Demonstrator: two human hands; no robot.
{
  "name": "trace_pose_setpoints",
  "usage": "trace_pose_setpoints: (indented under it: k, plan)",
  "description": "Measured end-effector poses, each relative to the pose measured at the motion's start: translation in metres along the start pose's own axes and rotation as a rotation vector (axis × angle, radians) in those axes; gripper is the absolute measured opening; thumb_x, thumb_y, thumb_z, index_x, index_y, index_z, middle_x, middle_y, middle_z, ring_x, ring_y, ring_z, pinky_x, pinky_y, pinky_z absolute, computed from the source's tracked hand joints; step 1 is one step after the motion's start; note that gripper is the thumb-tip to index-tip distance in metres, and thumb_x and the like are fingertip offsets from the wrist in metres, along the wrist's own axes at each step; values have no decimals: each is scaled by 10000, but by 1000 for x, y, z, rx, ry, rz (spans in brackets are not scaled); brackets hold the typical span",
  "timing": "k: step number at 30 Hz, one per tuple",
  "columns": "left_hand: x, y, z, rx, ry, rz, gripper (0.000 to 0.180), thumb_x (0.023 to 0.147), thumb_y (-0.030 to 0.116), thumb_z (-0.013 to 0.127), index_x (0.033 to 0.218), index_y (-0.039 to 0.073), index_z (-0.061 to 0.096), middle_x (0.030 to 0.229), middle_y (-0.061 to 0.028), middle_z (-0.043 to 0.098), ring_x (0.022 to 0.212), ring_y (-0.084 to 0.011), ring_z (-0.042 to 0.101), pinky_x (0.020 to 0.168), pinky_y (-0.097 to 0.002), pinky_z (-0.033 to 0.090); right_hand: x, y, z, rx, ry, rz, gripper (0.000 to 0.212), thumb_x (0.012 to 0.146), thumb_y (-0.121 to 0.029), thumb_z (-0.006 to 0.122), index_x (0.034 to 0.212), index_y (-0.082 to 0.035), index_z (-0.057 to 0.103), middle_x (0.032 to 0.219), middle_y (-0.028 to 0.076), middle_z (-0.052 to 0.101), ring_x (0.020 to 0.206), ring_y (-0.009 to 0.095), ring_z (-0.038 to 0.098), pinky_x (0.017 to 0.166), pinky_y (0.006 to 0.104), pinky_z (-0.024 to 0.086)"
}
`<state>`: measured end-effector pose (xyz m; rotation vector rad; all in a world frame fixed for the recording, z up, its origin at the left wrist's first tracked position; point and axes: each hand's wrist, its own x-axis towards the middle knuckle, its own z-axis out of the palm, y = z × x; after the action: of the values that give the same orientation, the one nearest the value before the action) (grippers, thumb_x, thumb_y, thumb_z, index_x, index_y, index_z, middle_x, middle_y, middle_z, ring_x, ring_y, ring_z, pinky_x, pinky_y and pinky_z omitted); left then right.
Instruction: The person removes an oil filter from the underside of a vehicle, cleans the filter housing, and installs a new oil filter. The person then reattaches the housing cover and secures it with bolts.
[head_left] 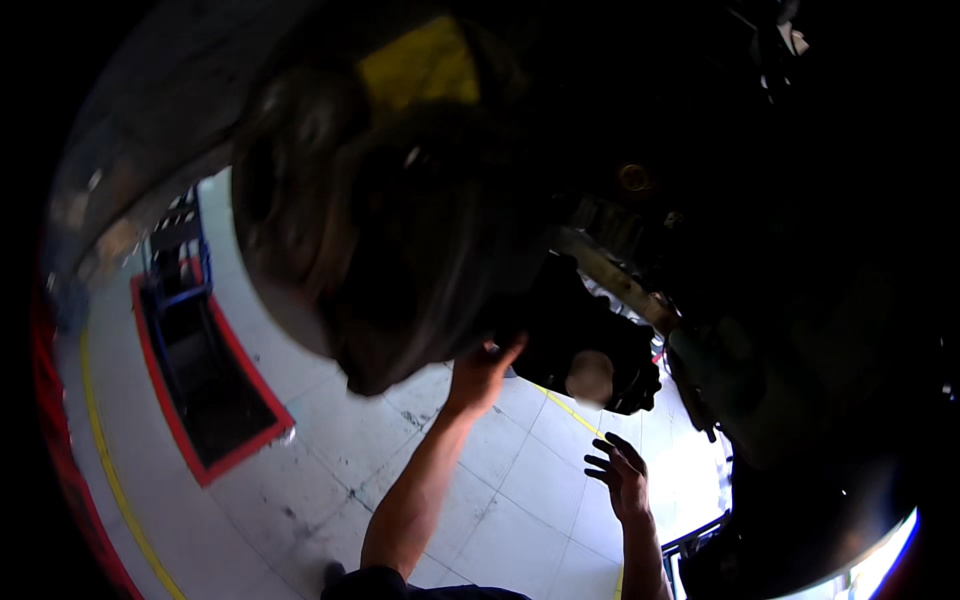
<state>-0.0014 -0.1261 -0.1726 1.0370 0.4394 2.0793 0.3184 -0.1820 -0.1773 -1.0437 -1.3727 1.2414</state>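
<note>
We have both bare hands raised beneath a mass of dark machinery. Our left hand (477, 382) is up against the lower edge of a large, dark, rounded housing (425, 285), with the thumb pointing right; the other fingers are largely lost in shadow, so we cannot tell how far they are closed or whether they grip anything. The housing fills the space above and to the left of those fingers, and a yellow patch (420, 70) shows high above them.

Our right hand (628, 480) is lower, its fingers (624, 450) loosely spread and slightly curled, with nothing visible between them. Just above these fingers, and apart from them, hangs a black, knobbly-edged block (545, 318) with a pale round face (590, 377) on its lower part. That block also lies just to the right of our left fingers. Farther above our right fingers, a brownish bar (620, 280) slants down toward the right.

Below both sets of fingers spreads a pale tiled floor (500, 535), and a yellow line (568, 408) crosses it behind our right fingers. Well to the left of our left fingers, a red-bordered dark recess (245, 451) is set in the floor, with a blue frame (185, 296) at its far end.
</note>
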Motion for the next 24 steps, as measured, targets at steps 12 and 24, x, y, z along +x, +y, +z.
trace_pose_setpoints:
  k: [12, 24]
  plan:
    - [-41, 17, 30, 592, 369, 282, 369, 972, 53, 623, 1330, 6, 547, 1399, -147, 554, 1233, -244, 582, 1052, -324, 461, 4, 33, 8, 12, 240, -125, 504, 957, -244, 652, 1325, 77, 531, 1167, 199, 667, 974, 279, 696, 810, 371, 572]
    - [-68, 13, 101, 292, 494, 449, 619, 997, 123, 578, 1501, -21, 248, 1390, -216, 459, 1336, -317, 463, 1125, -410, 400, 13, 20, 10, -7, 55, -327, 410, 960, -198, 642, 1275, 57, 578, 1134, 171, 687, 928, 257, 706, 776, 371, 589]
